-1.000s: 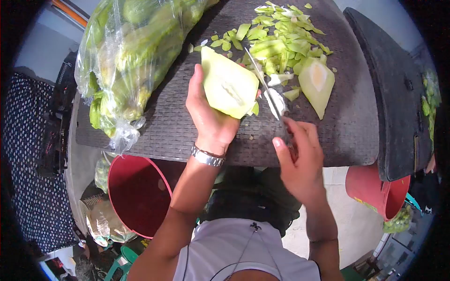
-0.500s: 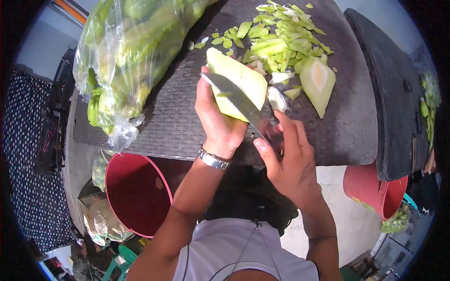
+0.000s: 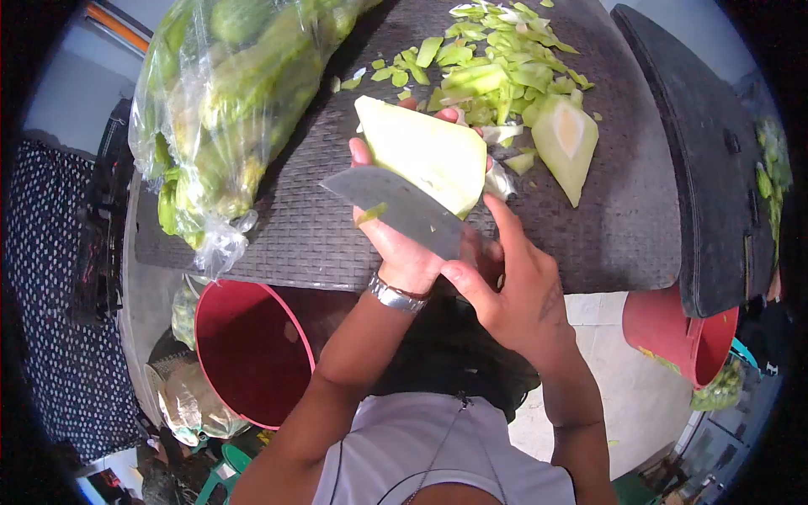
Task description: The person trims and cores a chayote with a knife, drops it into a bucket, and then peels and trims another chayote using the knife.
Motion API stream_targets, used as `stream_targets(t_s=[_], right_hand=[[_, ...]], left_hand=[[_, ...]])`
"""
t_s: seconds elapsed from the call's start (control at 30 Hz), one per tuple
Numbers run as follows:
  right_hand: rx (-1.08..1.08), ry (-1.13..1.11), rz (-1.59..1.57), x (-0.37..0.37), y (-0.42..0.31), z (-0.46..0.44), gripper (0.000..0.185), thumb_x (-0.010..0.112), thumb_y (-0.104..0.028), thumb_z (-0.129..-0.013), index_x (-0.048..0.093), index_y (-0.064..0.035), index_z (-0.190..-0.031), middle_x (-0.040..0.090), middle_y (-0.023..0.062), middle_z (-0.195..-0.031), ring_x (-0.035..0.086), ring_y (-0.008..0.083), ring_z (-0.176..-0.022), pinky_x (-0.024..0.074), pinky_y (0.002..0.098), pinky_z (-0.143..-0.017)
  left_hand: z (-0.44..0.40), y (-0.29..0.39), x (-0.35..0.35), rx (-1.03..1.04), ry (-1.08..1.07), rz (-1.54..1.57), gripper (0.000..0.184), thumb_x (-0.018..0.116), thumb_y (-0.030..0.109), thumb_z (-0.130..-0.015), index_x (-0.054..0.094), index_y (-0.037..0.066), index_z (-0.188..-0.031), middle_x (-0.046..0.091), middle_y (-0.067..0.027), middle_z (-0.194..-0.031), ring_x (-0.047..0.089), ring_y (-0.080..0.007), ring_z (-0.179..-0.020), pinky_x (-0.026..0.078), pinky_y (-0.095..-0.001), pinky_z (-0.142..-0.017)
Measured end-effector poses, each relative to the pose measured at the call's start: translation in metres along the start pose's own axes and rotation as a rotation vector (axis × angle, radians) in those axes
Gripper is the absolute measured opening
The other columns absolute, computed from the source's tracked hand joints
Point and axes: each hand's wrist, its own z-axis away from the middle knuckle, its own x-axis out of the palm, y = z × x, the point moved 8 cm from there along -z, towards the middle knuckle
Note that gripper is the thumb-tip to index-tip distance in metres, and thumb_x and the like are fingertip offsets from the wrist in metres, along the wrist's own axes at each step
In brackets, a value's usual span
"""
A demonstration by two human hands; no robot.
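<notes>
My left hand (image 3: 402, 244) is under a peeled, pale-green fruit (image 3: 425, 156) with flat-cut faces, its fingertips showing around the edges. In my right hand (image 3: 522, 286) is a knife (image 3: 396, 206) with a broad blade, the handle mostly hidden by the fingers. The blade lies over my left palm, just below the fruit, and a small green scrap clings to it. Right of the held fruit, another peeled piece (image 3: 572, 172) with a pale oval centre rests on the dark woven-textured tabletop (image 3: 311, 236). A heap of green peelings (image 3: 505, 76) lies beyond my hands.
A clear plastic bag (image 3: 244, 109) full of green fruit lies at the left of the table. Below the front edge stand a red bucket (image 3: 252, 353) on the left and another red bucket (image 3: 682, 337) on the right. A dark chair back (image 3: 703, 160) borders the right side.
The knife has moved off the fruit's face, down and left over my left palm. The fruit has turned slightly in my left hand, and its fingers have loosened around it.
</notes>
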Motion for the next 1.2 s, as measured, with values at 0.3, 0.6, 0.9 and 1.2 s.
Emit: stream_targets(t_s=[0.3,0.6,0.9,1.2], right_hand=[[-0.096,-0.001,0.142,0.001,0.0,0.002,0.057,0.075,-0.047,-0.095,0.061,0.0003,-0.123,0.068,0.0189,-0.093,0.072,0.0419,-0.076,0.0584,0.0504,-0.067],[-0.018,0.005,0.183,-0.005,0.002,0.018,0.065,0.072,-0.058,-0.094,0.061,-0.0011,-0.124,0.065,0.016,-0.09,0.073,0.0392,-0.074,0.0578,0.0484,-0.061],[-0.072,0.05,0.273,-0.005,0.005,0.021,0.071,0.072,-0.061,-0.093,0.061,0.0003,-0.127,0.065,0.015,-0.092,0.073,0.0377,-0.073,0.0582,0.047,-0.06],[-0.075,0.058,0.21,-0.007,0.004,0.021,0.069,0.071,-0.057,-0.095,0.061,0.002,-0.13,0.065,0.0155,-0.089,0.072,0.0372,-0.071,0.0578,0.0461,-0.06]], left_hand=[[0.004,-0.002,0.001,0.044,0.044,-0.031,0.071,0.045,0.064,-0.105,0.04,0.014,-0.157,0.051,-0.0222,-0.15,0.052,-0.0508,-0.136,0.046,-0.0659,-0.112],[0.002,0.007,0.007,0.106,0.053,0.0,0.067,0.046,0.06,-0.106,0.045,0.014,-0.154,0.054,-0.0211,-0.149,0.056,-0.0463,-0.132,0.043,-0.0668,-0.113],[0.004,0.007,0.002,0.103,0.076,-0.036,0.066,0.047,0.06,-0.105,0.047,0.014,-0.153,0.054,-0.02,-0.149,0.055,-0.0439,-0.134,0.04,-0.0669,-0.116],[0.006,0.009,0.006,0.142,0.069,-0.096,0.069,0.046,0.061,-0.105,0.044,0.012,-0.154,0.055,-0.0215,-0.147,0.058,-0.0429,-0.131,0.044,-0.062,-0.113]])
